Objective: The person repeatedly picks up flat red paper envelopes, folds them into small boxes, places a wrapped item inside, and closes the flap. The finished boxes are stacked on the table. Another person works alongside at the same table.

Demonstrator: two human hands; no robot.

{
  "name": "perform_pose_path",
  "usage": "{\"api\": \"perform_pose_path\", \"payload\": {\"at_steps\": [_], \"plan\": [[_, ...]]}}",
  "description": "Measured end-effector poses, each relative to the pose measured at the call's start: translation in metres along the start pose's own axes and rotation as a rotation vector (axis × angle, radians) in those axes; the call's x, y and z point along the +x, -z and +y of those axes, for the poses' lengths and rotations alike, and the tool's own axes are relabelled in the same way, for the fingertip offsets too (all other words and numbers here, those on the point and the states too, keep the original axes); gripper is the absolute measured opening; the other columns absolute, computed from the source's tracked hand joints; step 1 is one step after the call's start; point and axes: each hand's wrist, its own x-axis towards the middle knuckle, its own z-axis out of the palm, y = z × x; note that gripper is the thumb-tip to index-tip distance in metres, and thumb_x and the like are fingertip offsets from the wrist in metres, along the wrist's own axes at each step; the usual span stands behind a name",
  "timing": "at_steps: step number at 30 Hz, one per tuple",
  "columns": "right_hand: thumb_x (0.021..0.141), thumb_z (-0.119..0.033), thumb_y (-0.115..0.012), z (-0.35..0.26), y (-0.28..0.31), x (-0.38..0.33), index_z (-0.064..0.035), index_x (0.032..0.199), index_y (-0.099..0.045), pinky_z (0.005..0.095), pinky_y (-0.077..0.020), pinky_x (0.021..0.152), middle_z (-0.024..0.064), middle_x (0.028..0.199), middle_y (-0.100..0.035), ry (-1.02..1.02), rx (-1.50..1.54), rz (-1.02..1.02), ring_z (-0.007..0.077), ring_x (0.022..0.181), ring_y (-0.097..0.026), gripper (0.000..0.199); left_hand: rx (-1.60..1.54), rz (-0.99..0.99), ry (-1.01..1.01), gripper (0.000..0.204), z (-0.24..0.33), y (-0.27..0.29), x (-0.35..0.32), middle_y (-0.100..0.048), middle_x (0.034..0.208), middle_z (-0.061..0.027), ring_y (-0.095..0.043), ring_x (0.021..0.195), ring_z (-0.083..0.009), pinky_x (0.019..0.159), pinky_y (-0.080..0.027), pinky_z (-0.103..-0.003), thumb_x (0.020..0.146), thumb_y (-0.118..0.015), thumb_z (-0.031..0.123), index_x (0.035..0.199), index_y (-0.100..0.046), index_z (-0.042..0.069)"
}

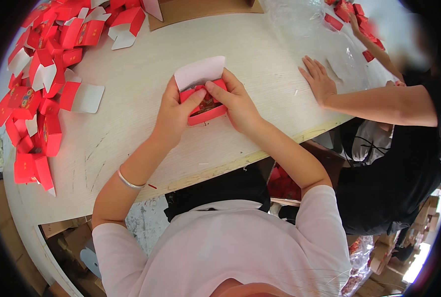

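Note:
Between my hands, above the pale table, is a small red cardboard box (208, 115) with its white-lined lid flap (200, 72) raised. My left hand (178, 106) grips the box's left side, and my right hand (236, 101) grips its right side. Both thumbs press down inside the opening on a shiny red and brown packet (208, 102). Its exact kind is hard to make out, since the thumbs cover part of it. The remaining fingers wrap behind the box and are mostly hidden.
A heap of red boxes (47, 84), several with open white flaps, covers the table's left side. A brown carton (205, 9) stands at the far edge. Clear plastic sheeting (309, 34) lies far right, near a co-worker's hand (319, 81) resting on the table (131, 99).

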Motion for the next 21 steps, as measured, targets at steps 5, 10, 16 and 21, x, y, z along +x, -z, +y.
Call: {"api": "perform_pose_path", "payload": {"at_steps": [5, 10, 16, 21], "plan": [[0.082, 0.000, -0.047, -0.007, 0.014, -0.001, -0.0044, 0.104, -0.061, 0.0308, -0.0420, 0.089, 0.0092, 0.119, -0.050, 0.089, 0.138, -0.161, 0.0177, 0.108, -0.049, 0.026, -0.254, -0.083, 0.090, 0.018, -0.007, 0.014, 0.004, -0.054, 0.106, -0.0082, -0.055, 0.095, -0.0188, 0.065, -0.054, -0.032, 0.081, -0.049, -0.003, 0.094, -0.056, 0.007], [0.076, 0.008, -0.041, 0.001, 0.023, -0.004, -0.0026, 0.079, -0.068, 0.0317, -0.0412, 0.091, 0.0116, 0.122, -0.047, 0.196, 0.048, -0.238, 0.0213, 0.114, -0.045, 0.029, -0.137, -0.244, -0.040, 0.014, -0.005, 0.028, 0.003, -0.050, 0.115, -0.0128, -0.053, 0.101, -0.0227, 0.077, -0.050, -0.034, 0.077, -0.052, -0.001, 0.084, -0.060, 0.006], [0.080, -0.001, -0.043, 0.008, 0.022, -0.007, -0.0046, 0.092, -0.067, 0.0357, -0.0387, 0.094, 0.0145, 0.127, -0.044, 0.260, -0.116, -0.191, 0.0259, 0.116, -0.043, 0.027, 0.534, -0.251, -0.385, 0.026, 0.015, 0.028, -0.013, -0.049, 0.120, -0.0147, -0.050, 0.109, -0.0254, 0.093, -0.041, -0.036, 0.078, -0.063, 0.009, 0.103, -0.058, 0.004], [0.083, -0.014, -0.052, -0.015, 0.029, -0.014, -0.0072, 0.114, -0.061, 0.0375, -0.0346, 0.098, 0.0134, 0.130, -0.042, 0.357, -0.426, -0.309, 0.0271, 0.120, -0.040, 0.032, 0.500, -0.192, -0.340, 0.029, 0.015, 0.025, -0.014, -0.051, 0.119, -0.0141, -0.051, 0.109, -0.0239, 0.091, -0.044, -0.035, 0.080, -0.064, 0.010, 0.107, -0.057, 0.002]]}}
